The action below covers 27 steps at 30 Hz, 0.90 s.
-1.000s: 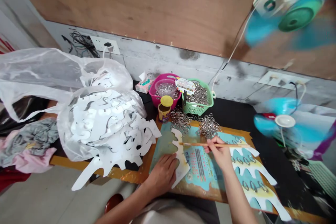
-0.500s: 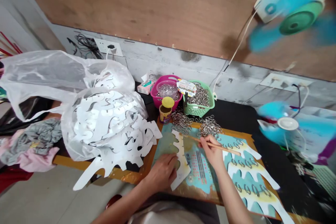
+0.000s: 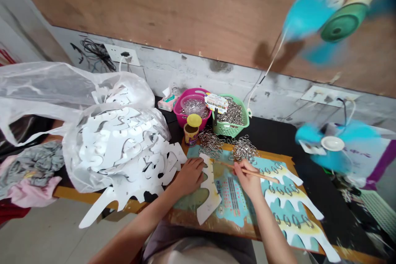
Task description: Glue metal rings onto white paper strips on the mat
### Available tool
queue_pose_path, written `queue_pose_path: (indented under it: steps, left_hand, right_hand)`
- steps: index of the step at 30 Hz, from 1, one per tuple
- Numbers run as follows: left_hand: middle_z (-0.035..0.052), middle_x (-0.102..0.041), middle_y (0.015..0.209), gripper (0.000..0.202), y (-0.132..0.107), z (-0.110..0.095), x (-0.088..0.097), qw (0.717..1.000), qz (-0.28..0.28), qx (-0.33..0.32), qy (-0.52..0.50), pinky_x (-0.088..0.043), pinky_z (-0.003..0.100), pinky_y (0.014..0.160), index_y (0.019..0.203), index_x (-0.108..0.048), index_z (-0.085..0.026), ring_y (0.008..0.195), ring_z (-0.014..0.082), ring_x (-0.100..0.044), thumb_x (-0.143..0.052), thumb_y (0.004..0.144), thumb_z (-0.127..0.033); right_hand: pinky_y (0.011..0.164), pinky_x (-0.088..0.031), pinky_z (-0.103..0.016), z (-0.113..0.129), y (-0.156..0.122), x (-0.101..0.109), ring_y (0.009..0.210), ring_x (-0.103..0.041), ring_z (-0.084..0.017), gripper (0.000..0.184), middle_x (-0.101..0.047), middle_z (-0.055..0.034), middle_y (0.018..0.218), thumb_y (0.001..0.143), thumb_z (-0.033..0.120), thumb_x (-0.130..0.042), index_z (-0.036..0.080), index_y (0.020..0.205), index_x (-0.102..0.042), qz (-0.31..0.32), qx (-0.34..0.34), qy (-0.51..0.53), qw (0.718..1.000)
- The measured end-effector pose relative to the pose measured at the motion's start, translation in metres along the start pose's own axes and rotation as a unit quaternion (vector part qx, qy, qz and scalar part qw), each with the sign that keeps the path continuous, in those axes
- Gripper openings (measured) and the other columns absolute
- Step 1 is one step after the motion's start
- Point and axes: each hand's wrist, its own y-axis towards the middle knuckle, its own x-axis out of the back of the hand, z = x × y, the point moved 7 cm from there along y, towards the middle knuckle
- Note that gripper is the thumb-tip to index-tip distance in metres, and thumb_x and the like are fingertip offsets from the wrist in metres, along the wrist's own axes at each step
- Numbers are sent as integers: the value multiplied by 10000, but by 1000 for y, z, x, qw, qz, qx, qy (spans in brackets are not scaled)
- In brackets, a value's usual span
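My left hand [image 3: 188, 176] lies flat with fingers spread on the left edge of a white wavy-edged card strip [image 3: 209, 189], pressing it onto the printed teal board [image 3: 235, 198]. My right hand [image 3: 247, 179] pinches a thin wooden stick [image 3: 252, 171], whose left tip points at the upper part of the strip. To the right lie other white wavy strips [image 3: 293, 206] with rows of metal rings on them. Loose piles of metal rings [image 3: 244, 148] sit just beyond the board.
A big clear plastic bag of white card cutouts [image 3: 114, 144] fills the left. At the back stand a pink basket [image 3: 192, 109], a green basket of rings [image 3: 233, 117] and a small yellow-lidded jar [image 3: 192, 130]. Two spinning blue fans [image 3: 332, 144] are at the right. Crumpled cloth [image 3: 31, 173] lies far left.
My left hand slid up along the strip, from its lower end to its upper left edge. My right hand tilted the stick so its tip dips toward the strip's top.
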Motion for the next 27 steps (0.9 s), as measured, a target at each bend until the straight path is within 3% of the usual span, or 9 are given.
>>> queue_pose_path:
  steps: [2, 9, 13, 20, 27]
  left_hand:
    - [163, -604, 1313, 311, 1, 1, 1, 1000, -7, -1, 4, -446, 490, 1050, 1176, -611, -126, 1201, 297, -557, -517, 881, -159]
    - [128, -640, 1268, 291, 1, 3, -4, 1000, -5, -5, 2, -372, 528, 1117, 1171, -591, -160, 1211, 275, -569, -485, 901, -135]
    - [133, -611, 1330, 314, 1, 2, -2, 1000, -5, 0, 6, -365, 517, 1126, 1192, -582, -161, 1243, 273, -553, -485, 895, -127]
    - [118, -613, 1352, 318, 2, 2, -5, 1000, 8, 4, 18, -215, 583, 1192, 1259, -562, -157, 1295, 279, -523, -468, 956, -171]
    - [116, -624, 1338, 275, 2, 4, -11, 1000, 2, 11, 29, -225, 602, 1175, 1218, -596, -166, 1264, 289, -550, -466, 977, -186]
  right_hand:
    - [500, -339, -250, 0, 0, 0, 496, -456, -125, 343, -574, 31, 566, 945, 403, -581, 231, 656, -513, -10, 0, -8, 1000]
    - [507, -339, -254, -2, 0, -19, 523, -476, -131, 309, -604, 13, 619, 938, 410, -588, 233, 690, -537, 57, 15, 8, 998]
    - [498, -330, -251, -3, -1, -12, 504, -455, -122, 304, -599, 24, 606, 949, 384, -575, 231, 691, -522, 34, 11, -2, 999]
    - [478, -318, -249, -1, -4, 2, 474, -422, -115, 322, -541, 44, 543, 952, 402, -575, 229, 682, -535, -7, 5, -31, 999]
    - [505, -388, -264, -6, -1, 9, 525, -532, -146, 355, -631, 13, 592, 944, 456, -581, 235, 668, -547, -2, -37, 32, 999]
